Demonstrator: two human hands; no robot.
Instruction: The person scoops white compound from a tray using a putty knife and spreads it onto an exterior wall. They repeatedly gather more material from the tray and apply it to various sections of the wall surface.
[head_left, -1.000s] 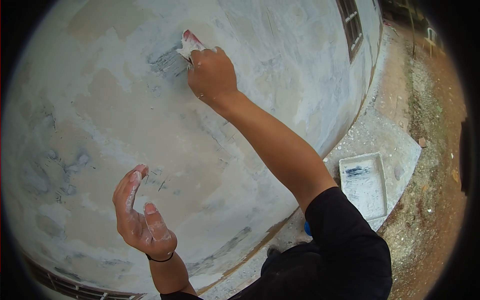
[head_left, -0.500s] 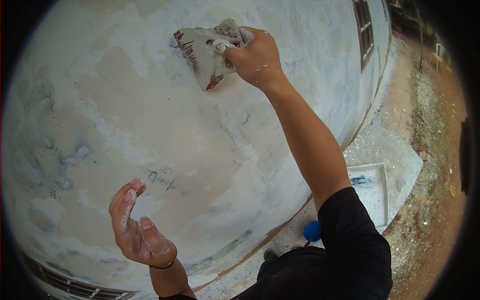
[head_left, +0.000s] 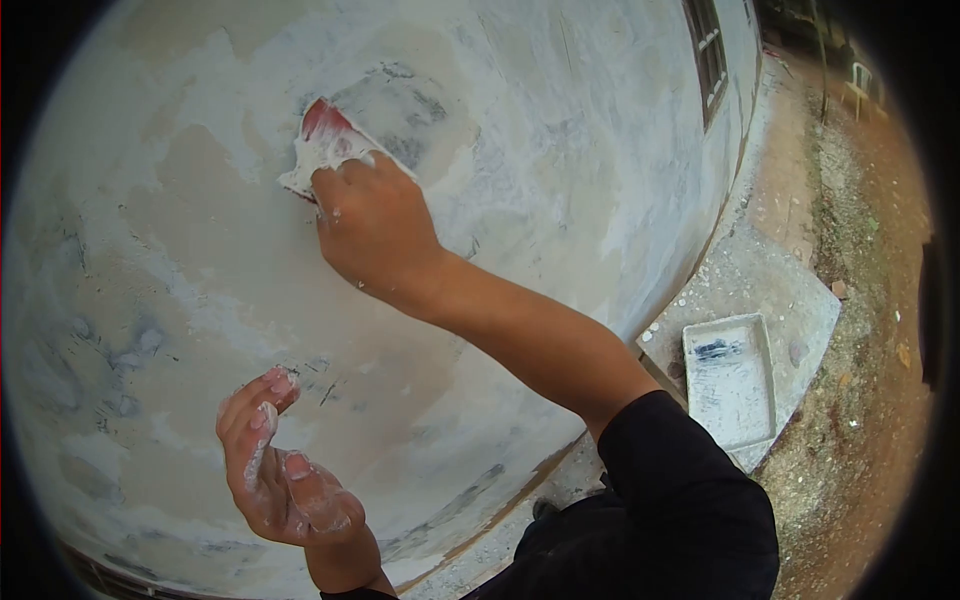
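Gripping a putty scraper [head_left: 322, 150], the fingers [head_left: 345, 185] of the right hand [head_left: 375, 225] are curling tightly around its handle end, with only the red, plaster-smeared blade showing above the knuckles. The blade is pressing flat against the wall [head_left: 520, 130], pointing toward eleven o'clock from the hand, and is sitting at the edge of a grey, freshly worked patch in the upper middle of the view. The right forearm is running down toward five o'clock into a black sleeve [head_left: 690, 490].

The left hand [head_left: 280, 470] is hovering low at about seven o'clock from the scraper, well apart from it. Its fingers [head_left: 255, 410] are standing loosely spread and lightly bent, holding nothing, the palm turned up and dusted with white plaster. It is hanging just in front of the wall; whether the fingertips are touching the surface cannot be told.

Around the hands the wall is showing blotches of tan, white and grey filler. At three o'clock, on a concrete slab [head_left: 790, 290] at the wall's foot, a white tray [head_left: 730, 380] is lying flat, streaked with grey. Beyond it, brown dirt ground [head_left: 870, 330] is stretching away, and a barred window [head_left: 708, 50] is sitting in the wall at one o'clock.
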